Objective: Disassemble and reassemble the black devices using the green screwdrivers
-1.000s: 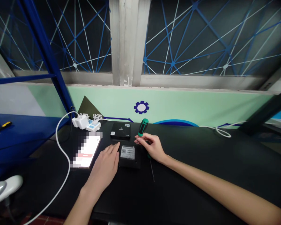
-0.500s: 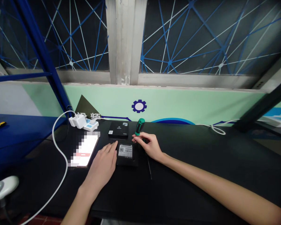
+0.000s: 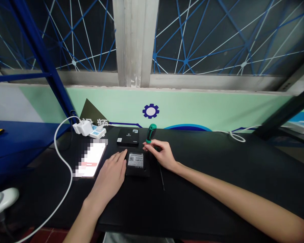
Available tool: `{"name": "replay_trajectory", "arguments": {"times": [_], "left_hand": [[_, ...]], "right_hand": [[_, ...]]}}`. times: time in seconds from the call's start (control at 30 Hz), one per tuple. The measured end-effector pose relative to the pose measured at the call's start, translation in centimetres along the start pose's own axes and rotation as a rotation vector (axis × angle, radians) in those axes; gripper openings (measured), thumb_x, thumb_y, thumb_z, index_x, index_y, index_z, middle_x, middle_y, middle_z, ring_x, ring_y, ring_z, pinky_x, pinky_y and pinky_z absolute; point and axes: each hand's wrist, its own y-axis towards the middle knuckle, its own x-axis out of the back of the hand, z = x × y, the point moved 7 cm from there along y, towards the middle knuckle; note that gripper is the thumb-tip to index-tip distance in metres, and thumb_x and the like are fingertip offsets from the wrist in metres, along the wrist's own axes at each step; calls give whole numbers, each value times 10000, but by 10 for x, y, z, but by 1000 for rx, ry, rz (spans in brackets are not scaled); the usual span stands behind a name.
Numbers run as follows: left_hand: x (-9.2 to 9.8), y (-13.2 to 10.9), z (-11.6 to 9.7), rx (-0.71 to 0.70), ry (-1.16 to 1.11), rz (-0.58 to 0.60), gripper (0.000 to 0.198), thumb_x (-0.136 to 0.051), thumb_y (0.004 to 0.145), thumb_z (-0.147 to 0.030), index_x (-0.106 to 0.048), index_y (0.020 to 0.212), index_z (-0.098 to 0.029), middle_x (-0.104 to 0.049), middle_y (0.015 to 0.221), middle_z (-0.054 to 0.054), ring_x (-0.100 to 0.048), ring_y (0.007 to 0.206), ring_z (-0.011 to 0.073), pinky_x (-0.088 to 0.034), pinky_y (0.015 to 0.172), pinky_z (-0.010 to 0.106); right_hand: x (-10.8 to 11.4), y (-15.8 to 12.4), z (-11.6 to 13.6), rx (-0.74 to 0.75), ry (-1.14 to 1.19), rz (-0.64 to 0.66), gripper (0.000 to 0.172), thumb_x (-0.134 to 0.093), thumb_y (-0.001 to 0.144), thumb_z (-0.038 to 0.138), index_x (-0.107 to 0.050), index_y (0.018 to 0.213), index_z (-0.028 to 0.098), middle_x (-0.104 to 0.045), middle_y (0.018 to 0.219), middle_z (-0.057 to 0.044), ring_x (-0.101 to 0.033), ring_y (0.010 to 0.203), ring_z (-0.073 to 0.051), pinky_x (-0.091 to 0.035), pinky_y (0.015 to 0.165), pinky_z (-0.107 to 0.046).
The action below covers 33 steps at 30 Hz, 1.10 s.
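While the left hand (image 3: 107,179) lies open and flat on the black tabletop (image 3: 205,192), its fingertips (image 3: 123,154) touching the left edge of a small black device (image 3: 138,172), the right hand (image 3: 161,156) sits on the device's other side with its fingers lightly curled, their tips (image 3: 144,145) near the device's far corner. A white barcode label (image 3: 135,160) marks the top of the device between the hands. A green-and-black screwdriver (image 3: 151,133) passes beneath the right hand, its handle showing beyond the fingers and its thin steel shaft (image 3: 162,179) running back toward the person; whether that hand grips it, I cannot tell. Near the lower left corner sits a rounded white object (image 3: 2,199), and a white cable (image 3: 63,162) curves past a smartphone (image 3: 91,160) with a lit, pixelated screen, just left of the left hand. Farther on lie a second black device (image 3: 128,136), a white charger (image 3: 82,128) and a white-and-blue socket (image 3: 98,132), then a pale green wall panel (image 3: 192,109) with a navy gear emblem (image 3: 150,111), under a window (image 3: 218,40)
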Motion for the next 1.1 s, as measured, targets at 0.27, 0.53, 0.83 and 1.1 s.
{"name": "replay_trajectory", "arguments": {"times": [0.27,0.53,0.83,1.1], "left_hand": [[7,7,5,-21,-48,61,473,-327,1032,-343,-489,1453,-197,-626,1383,105,-596,1250,265,-503,989,424],[4,9,8,-34,-38,55,491,-353,1023,-398,-467,1463,-213,-639,1356,104,-606,1219,277,-512,942,411],[6,7,-4,1,-2,67,472,-328,1021,-335,-492,1413,-129,-641,1315,146,-595,1212,290,-500,979,448],[6,6,-4,-9,-9,41,447,-330,1032,-327,-483,1407,-138,-636,1317,139,-589,1204,282,-501,976,447]], "right_hand": [[1,1,9,31,-51,-12,278,-667,917,442,-753,802,204,-781,804,-64,-716,704,-230,-570,686,-340],[2,0,4,16,-34,-18,248,-680,912,425,-756,815,210,-787,824,-58,-723,707,-226,-571,687,-334],[1,0,5,23,-40,-8,234,-685,909,422,-750,825,214,-788,847,-67,-725,702,-228,-567,663,-333],[-3,-3,8,-5,-30,58,285,-553,991,423,-714,967,190,-769,876,-77,-716,732,-199,-592,724,-328]]}}
